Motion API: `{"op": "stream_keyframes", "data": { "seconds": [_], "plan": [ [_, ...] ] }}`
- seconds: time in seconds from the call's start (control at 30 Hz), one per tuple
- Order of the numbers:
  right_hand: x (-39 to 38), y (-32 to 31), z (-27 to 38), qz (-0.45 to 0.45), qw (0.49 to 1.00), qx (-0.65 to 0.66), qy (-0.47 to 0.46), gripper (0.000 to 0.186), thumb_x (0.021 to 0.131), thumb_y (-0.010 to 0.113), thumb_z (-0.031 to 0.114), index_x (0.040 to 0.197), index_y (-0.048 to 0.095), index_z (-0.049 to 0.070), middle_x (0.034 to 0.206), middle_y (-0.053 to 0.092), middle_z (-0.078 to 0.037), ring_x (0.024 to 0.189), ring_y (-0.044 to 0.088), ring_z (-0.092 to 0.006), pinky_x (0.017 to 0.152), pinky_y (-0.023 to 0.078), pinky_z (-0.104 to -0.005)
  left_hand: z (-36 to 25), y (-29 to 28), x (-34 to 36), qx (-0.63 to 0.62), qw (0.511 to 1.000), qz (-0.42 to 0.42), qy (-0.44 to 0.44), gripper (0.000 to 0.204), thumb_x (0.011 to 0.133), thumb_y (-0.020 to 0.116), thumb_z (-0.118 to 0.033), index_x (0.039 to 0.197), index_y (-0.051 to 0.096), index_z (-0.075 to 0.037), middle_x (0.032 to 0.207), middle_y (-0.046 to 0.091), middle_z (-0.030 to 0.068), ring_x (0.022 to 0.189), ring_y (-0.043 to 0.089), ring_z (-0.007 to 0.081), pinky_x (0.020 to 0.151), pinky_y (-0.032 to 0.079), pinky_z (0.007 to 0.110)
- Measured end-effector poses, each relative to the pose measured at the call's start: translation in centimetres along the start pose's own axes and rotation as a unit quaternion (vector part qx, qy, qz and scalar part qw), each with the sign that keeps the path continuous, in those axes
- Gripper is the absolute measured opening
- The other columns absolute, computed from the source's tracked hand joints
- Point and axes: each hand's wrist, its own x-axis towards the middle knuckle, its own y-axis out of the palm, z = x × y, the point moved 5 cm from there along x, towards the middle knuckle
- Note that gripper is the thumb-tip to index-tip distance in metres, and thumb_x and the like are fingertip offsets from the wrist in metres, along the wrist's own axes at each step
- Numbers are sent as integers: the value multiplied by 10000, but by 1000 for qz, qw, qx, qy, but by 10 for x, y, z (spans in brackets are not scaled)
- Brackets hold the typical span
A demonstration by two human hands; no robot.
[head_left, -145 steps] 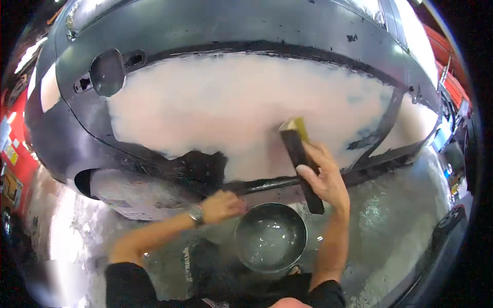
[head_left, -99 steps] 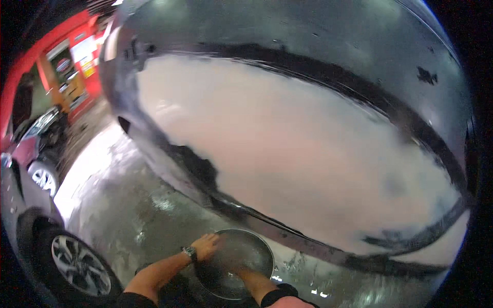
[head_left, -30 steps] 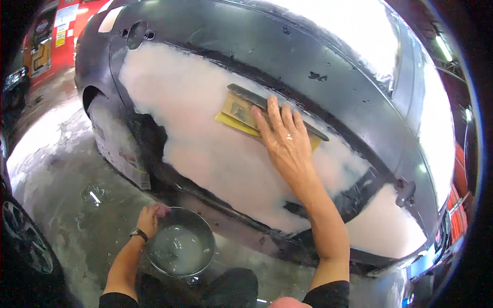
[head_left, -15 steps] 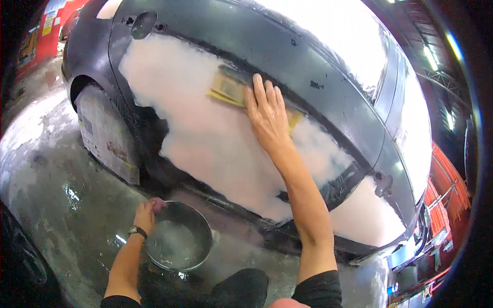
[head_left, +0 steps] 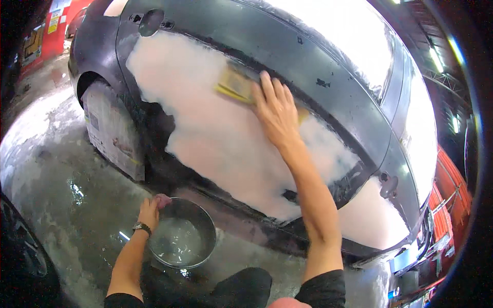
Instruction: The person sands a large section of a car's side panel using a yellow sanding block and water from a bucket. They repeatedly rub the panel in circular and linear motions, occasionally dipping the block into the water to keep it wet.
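Note:
A pale pinkish patch covers much of the dark car door. On its upper part lies a long block with yellowish sandpaper, blurred by motion; my right hand is laid over it, fingers gripping it from above. My left hand holds a pink sponge or cloth at the upper left rim of a metal basin of cloudy water on the floor below the door.
Paper covers the wheel at the left. A dark vehicle stands at the lower left on the wet floor. A red wall is at the upper left, red shutters or sheeting at the right.
From both hands down at the basin, my right hand has come up with the block onto the patch, shifting slightly upward. My left hand has stayed at the basin's rim with the pink thing.

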Motion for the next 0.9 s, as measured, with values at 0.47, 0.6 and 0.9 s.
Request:
{"op": "stream_keyframes", "data": {
  "seconds": [0.47,0.6,0.9],
  "plan": [
    [2,18,24,28,999,-8,-30,441,902,590,132,1320,632,-1,1478,505,-249,1249,552,-401,1061,458,-534,-2,-2,-1,-10,1000,-9,-27,453,872,584,2,1311,577,-111,1162,562,224,1089,535,447,949,464,528],
    [-77,1,32,52,997,-25,-48,445,892,611,107,1321,637,-4,1496,489,-254,1273,544,-413,1062,461,-556,0,-3,2,-41,999,-27,3,473,859,595,4,1316,576,-118,1131,552,227,1070,527,456,937,463,531],
    [19,25,50,11,999,-21,-29,397,915,591,143,1262,663,-34,1463,506,-269,1251,539,-417,1038,459,-557,0,-7,-5,-1,1000,0,0,480,851,618,6,1311,560,-117,1159,546,228,1054,541,470,919,491,543]
  ]
}}
